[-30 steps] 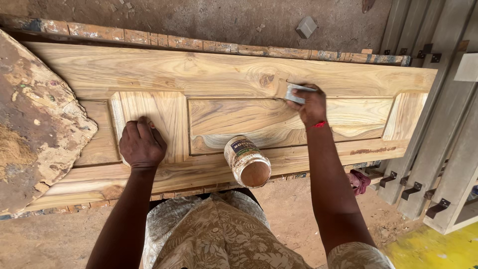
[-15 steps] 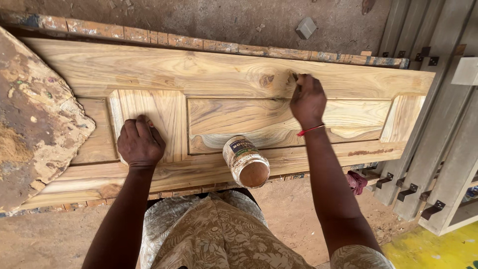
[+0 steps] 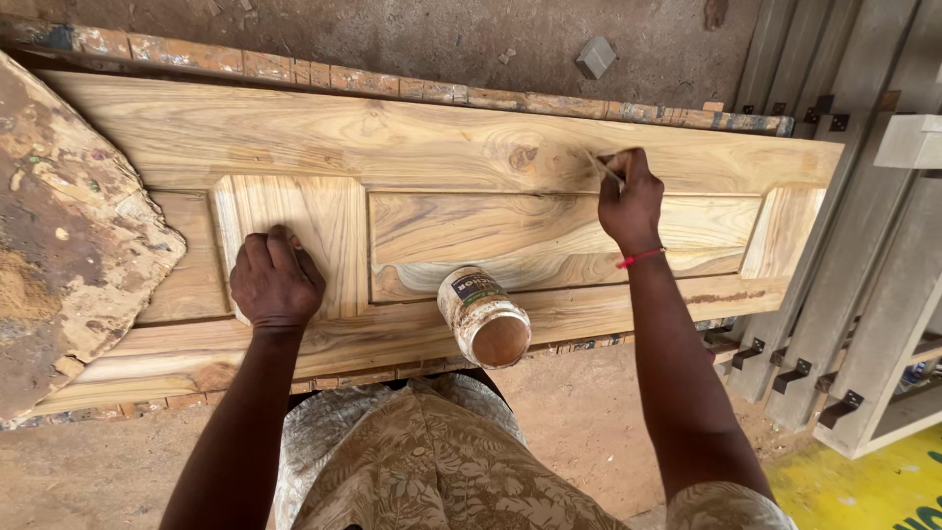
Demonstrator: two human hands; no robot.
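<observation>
A pale wooden panel door lies flat in front of me. My left hand rests palm down on the door's small raised panel and holds nothing. My right hand is closed on a small flat scraper, whose blade touches the door's upper rail next to a dark knot. An open jar of brown paste stands on the door's near rail between my two arms.
A rough, stained board lies over the door's left end. Grey frame pieces with black hinges lean at the right. A painted wooden strip runs along the door's far edge, with a small grey block on the ground beyond.
My right hand has turned on the upper rail, so the scraper that showed as a pale flat piece now shows as a thin blade. My left hand and the jar have stayed put.
</observation>
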